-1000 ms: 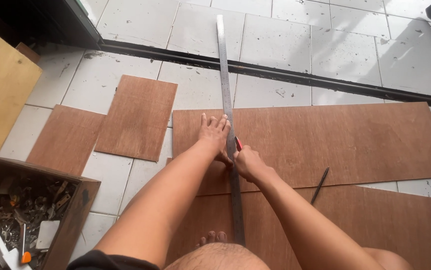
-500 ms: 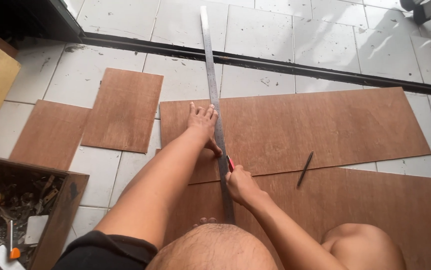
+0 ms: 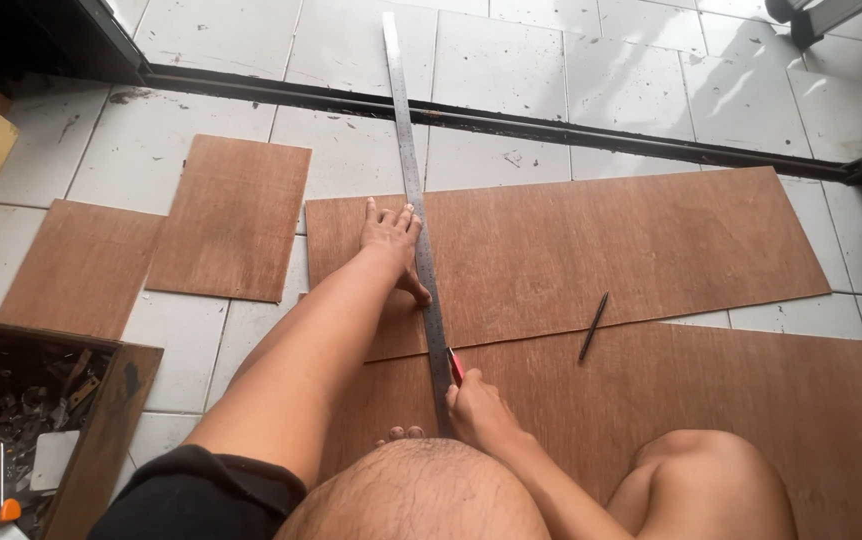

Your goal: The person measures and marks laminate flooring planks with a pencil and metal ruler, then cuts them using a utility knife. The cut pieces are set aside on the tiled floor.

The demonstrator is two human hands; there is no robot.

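Left hand presses flat, pinning the long steel ruler toward twelve o'clock on the brown plywood sheet; my right hand grips a red-handled cutter against its edge.

The right hand hides most of the red-handled cutter.

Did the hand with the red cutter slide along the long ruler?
Yes. The right hand with the red cutter slid down the metal ruler toward the person, past the plywood sheet's near edge.
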